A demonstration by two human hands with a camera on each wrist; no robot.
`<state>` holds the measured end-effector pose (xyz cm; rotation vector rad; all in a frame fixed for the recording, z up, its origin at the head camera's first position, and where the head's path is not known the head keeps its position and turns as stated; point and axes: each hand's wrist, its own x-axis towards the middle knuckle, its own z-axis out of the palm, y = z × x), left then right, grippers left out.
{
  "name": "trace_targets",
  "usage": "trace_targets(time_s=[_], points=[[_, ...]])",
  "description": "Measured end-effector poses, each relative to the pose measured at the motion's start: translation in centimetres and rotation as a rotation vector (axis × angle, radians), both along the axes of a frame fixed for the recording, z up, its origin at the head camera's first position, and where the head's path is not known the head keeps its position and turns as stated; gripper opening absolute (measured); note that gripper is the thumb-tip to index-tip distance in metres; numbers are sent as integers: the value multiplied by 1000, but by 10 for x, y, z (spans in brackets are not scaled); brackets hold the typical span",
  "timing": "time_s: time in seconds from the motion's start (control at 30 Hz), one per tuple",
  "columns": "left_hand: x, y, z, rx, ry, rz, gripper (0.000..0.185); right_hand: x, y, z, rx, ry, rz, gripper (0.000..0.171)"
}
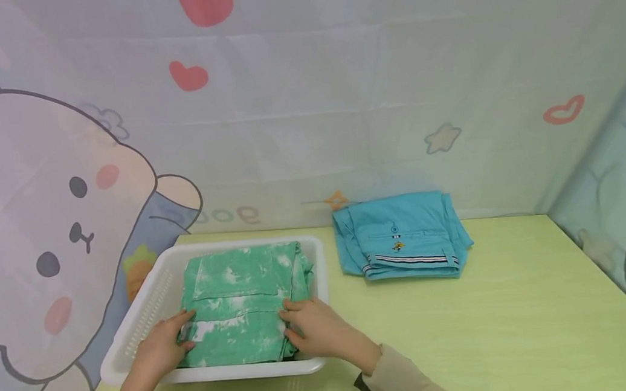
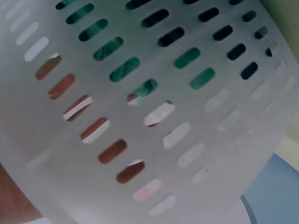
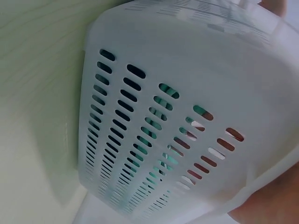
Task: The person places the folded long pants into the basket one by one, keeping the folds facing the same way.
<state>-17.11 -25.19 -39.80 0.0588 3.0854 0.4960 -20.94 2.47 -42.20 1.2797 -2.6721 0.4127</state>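
Observation:
Inside a white plastic basket (image 1: 159, 255) lies a folded garment (image 1: 237, 279), green with white patches and crosswise seams. My left hand (image 1: 160, 348) is at its left edge, with thumb and forefinger spread and their tips touching the cloth. On the opposite edge, my right hand (image 1: 319, 328) rests its fingertips on the fabric, the thumb lower down. In both wrist views the slotted basket wall (image 2: 154, 116) hides most of the hands. Bits of green cloth (image 3: 161, 114) show through the slots.
Folded light-blue pants (image 1: 403, 237) with a striped waistband lie on the yellow-green table (image 1: 506, 309), to the right of the basket. A printed cloth backdrop (image 1: 339, 97) hangs directly behind the table's back edge.

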Motion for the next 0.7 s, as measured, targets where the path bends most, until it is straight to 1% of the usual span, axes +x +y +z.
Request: trace_targets(time_s=[0.1, 0.27, 0.33, 0.47, 0.7], points=[[2, 3, 2, 4, 9, 24, 51, 1, 2, 0, -53, 4, 40, 29], [3, 6, 4, 14, 29, 47, 48, 3, 6, 1, -101, 64, 84, 26], [4, 7, 4, 20, 40, 49, 46, 3, 8, 2, -117, 81, 83, 26], [6, 13, 7, 41, 86, 39, 41, 3, 13, 4, -140, 99, 72, 25], [13, 32, 14, 82, 166, 40, 40, 5, 24, 6, -184, 95, 62, 27]])
